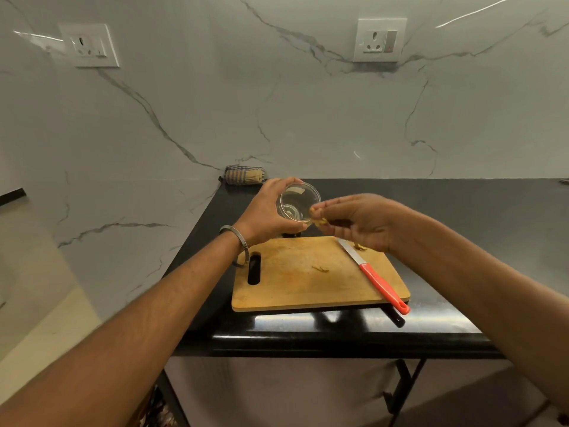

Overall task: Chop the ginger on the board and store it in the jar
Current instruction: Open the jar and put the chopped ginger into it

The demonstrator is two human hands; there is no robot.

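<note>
**Ginger going into the jar, head cam only**

Head view: the clear jar (pixel 298 202) is held tilted above the far edge of the board (pixel 311 274), mouth turned toward the camera, with the left hand (pixel 267 214) wrapped round its side. The right hand (pixel 360 221) is brought right up to the rim, fingers curled narrow and pinched on some chopped ginger (pixel 318 220). Whether anything is already lying inside the jar can't really be made out, too much glare on the plastic. A couple more ginger bits (pixel 320 268) are left mid-board, and another scrap is half hidden under the right hand.

The red-handled knife (pixel 374 275) is laid diagonally on the board's right side, handle end poking past the near corner. A metal bangle (pixel 238 240) is worn on the left wrist.

Everything is set on a black glossy counter (pixel 431 322) against a white marble-look wall, with two sockets (pixel 380 40) mounted up high. A folded checked cloth (pixel 244 174) is tucked at the back corner.
</note>
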